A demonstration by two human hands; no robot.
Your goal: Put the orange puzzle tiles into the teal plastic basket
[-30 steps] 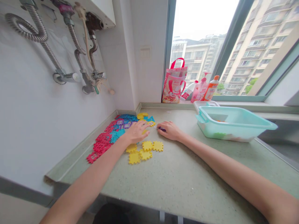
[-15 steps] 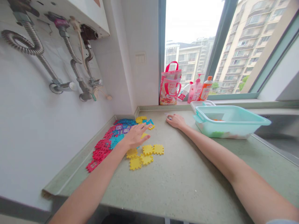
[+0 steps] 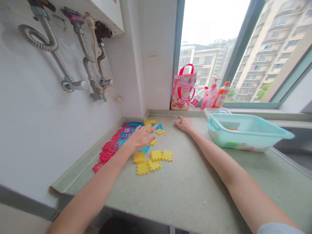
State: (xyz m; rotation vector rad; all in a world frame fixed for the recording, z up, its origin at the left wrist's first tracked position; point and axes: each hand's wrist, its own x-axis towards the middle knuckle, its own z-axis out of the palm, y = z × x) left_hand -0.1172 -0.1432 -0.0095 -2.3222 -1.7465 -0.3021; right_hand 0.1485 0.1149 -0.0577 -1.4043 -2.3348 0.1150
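Observation:
My left hand point(image 3: 140, 138) hovers with fingers spread over the right side of a pile of notched plastic tiles. Red tiles point(image 3: 108, 151) lie along its left, and blue tiles point(image 3: 134, 124) lie at the back. A yellow tile with a white centre point(image 3: 159, 131) is just right of my fingertips. Flat on the counter below my hand are several yellow tiles point(image 3: 142, 168). My right hand point(image 3: 184, 124) rests near the back of the counter with fingers curled together. Something small and pale shows at its fingertips, too hidden to name.
A mint-green plastic tub point(image 3: 251, 133) with some pieces inside stands right of my right forearm, its clear lid point(image 3: 216, 112) behind it. A pink bag point(image 3: 183, 94) and several bottles point(image 3: 220, 96) line the window sill. A sink point(image 3: 301, 141) is at far right.
The view has swung slightly left. My left hand has shifted a little away from the yellow-and-white tile, showing more of it. My right hand stays near the same spot, covering more of the small white piece.

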